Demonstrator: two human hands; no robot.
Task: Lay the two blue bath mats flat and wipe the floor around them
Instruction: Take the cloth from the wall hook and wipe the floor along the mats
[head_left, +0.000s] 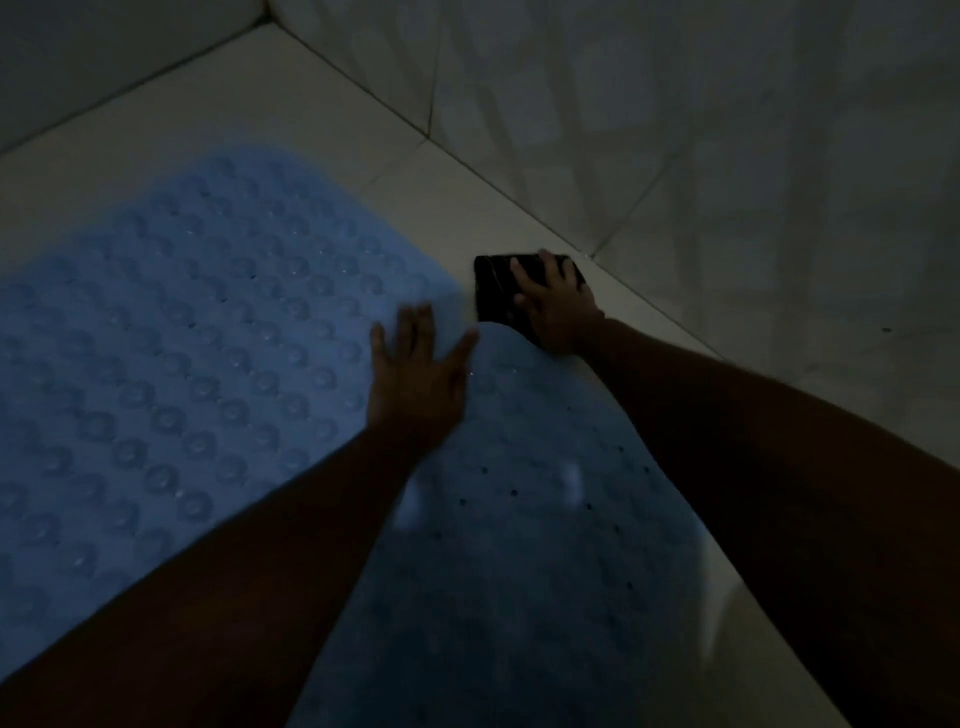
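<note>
A blue bath mat (182, 332) lies on the pale tiled floor with its suction cups facing up. A second blue mat (530, 519), smooth side up with small holes, overlaps it at the right and runs toward me. My left hand (415, 379) rests flat with spread fingers where the two mats meet. My right hand (556, 306) presses a dark cloth (493, 291) onto the floor just past the mats' far right corner, fingers spread over it. The room is dim.
A tiled wall (727, 156) rises close behind the cloth and runs diagonally down to the right. Another wall (78, 52) stands at the far left, meeting it in a corner. A strip of bare floor (311, 104) lies beyond the mats.
</note>
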